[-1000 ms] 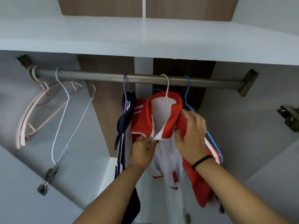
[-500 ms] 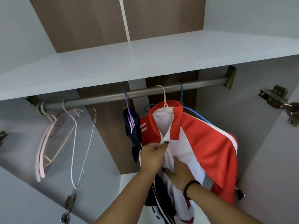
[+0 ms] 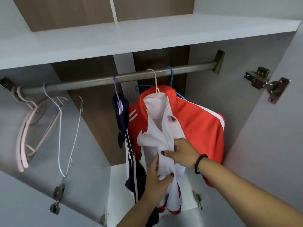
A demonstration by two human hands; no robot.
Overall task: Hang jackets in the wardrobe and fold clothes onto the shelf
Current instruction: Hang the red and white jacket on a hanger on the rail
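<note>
Your left hand (image 3: 155,182) grips the white front of the red and white jacket (image 3: 196,128) low down, thumb and fingers curled round a fold of the cloth. Your right hand (image 3: 182,153) pinches the same white front just above it, fingertips bunching the fabric near the zip line; a black bead bracelet (image 3: 199,163) sits on that wrist. The two hands are close together, almost touching.

The jacket hangs on a pale pink hanger (image 3: 155,84) hooked over the metal wardrobe rail (image 3: 131,77), right of the rail's middle. Its collar stands open, its red shoulder spreads toward the right wall, and its lower hem trails below your left hand. A blue hanger (image 3: 171,77) hooks on the rail just behind it.

Just to the left of the jacket, a navy garment with white stripes (image 3: 129,161) hangs from a purple hanger (image 3: 115,86), touching the jacket's left edge.

At the far left of the rail, a bunch of bare pink hangers (image 3: 23,145) hangs tilted, with two thin white wire hangers (image 3: 60,128) beside it.

A white shelf (image 3: 147,35) runs above the rail. A metal door hinge (image 3: 267,84) is fixed to the right wall, and more hinges (image 3: 57,197) show at the lower left.
</note>
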